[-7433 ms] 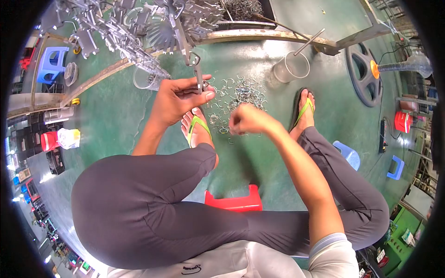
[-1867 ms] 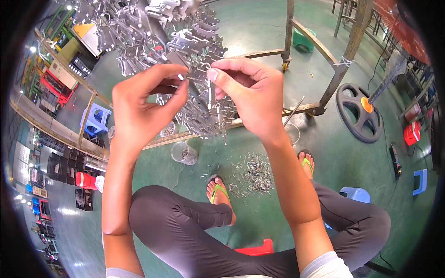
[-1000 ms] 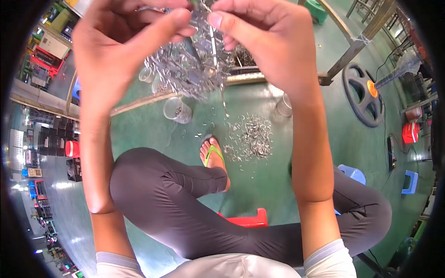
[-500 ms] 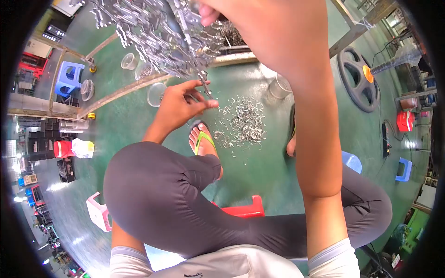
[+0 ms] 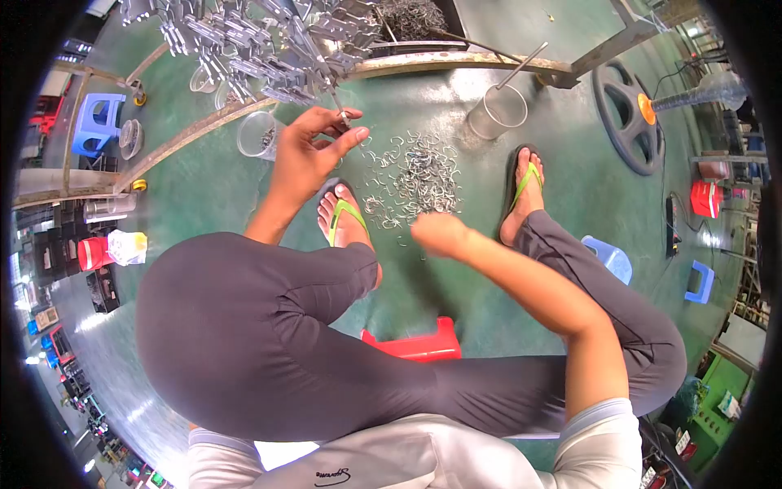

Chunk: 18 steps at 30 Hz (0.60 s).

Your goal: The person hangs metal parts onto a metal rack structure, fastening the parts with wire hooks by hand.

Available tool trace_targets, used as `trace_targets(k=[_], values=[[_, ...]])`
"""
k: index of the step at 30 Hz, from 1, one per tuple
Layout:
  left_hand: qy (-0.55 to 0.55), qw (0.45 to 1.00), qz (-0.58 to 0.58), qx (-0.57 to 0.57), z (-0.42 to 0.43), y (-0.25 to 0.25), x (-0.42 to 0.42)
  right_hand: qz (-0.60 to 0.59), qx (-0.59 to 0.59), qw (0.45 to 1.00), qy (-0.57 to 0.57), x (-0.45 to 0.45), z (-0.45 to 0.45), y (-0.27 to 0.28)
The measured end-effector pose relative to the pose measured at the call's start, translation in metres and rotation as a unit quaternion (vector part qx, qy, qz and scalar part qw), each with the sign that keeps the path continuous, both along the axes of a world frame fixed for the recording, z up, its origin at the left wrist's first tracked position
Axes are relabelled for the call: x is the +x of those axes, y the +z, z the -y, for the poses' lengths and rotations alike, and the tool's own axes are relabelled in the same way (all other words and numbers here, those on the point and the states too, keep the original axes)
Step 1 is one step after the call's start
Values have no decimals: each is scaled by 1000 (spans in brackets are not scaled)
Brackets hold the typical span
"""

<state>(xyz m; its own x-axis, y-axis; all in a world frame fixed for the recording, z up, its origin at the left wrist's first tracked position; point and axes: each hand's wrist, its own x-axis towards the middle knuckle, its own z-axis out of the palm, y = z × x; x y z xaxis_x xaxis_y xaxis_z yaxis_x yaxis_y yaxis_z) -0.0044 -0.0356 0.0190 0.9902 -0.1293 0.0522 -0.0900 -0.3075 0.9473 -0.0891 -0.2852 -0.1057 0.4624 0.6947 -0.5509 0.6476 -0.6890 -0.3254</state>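
A dense bunch of shiny grey metal parts (image 5: 244, 49) hangs at the top of the view. Below its lower end my left hand (image 5: 309, 155) is closed, thumb and fingers pinching a slim metal piece (image 5: 343, 116). Loose curved metal hooks (image 5: 428, 175) lie in a pile on the green floor between my feet. My right hand (image 5: 440, 235) is at the near edge of that pile, back of the hand up; its fingers are hidden, so whether it holds anything does not show.
A rusty metal frame (image 5: 481, 61) spans the top, with a dark tray (image 5: 448, 16) of metal pieces behind it. A clear container (image 5: 495, 114) holds a rod. Another clear cup (image 5: 257, 134) stands left. Red stool (image 5: 415, 342), blue stool (image 5: 98, 122) and a black wheel-like base (image 5: 623, 122) surround me.
My right hand has come down from the hanging bunch to the floor pile. My left hand has shifted slightly up and left, still pinching near the bunch's lower end.
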Motion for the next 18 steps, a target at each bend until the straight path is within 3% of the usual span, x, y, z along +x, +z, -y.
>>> trace_targets(k=[5, 10, 13, 15, 16, 18], values=[[11, 994, -33, -104, -10, -10, -2, 42, 87, 992, 79, -57, 18, -78], [4, 986, -79, -147, -8, -8, -5, 74, 54, 988, 125, -58, 10, -76], [6, 985, -97, -144, -7, -4, -4, 59, 135, 988, -49, -50, 0, -62], [16, 984, -101, -149, -7, -3, -7, 53, 306, 924, -225, -19, -13, -29], [15, 983, -103, -153, -9, -5, -8, 29, 424, 856, -294, -1, -20, -8], [12, 981, -100, -164, -10, -9, -5, 93, 562, 721, -394, 28, -41, 37]])
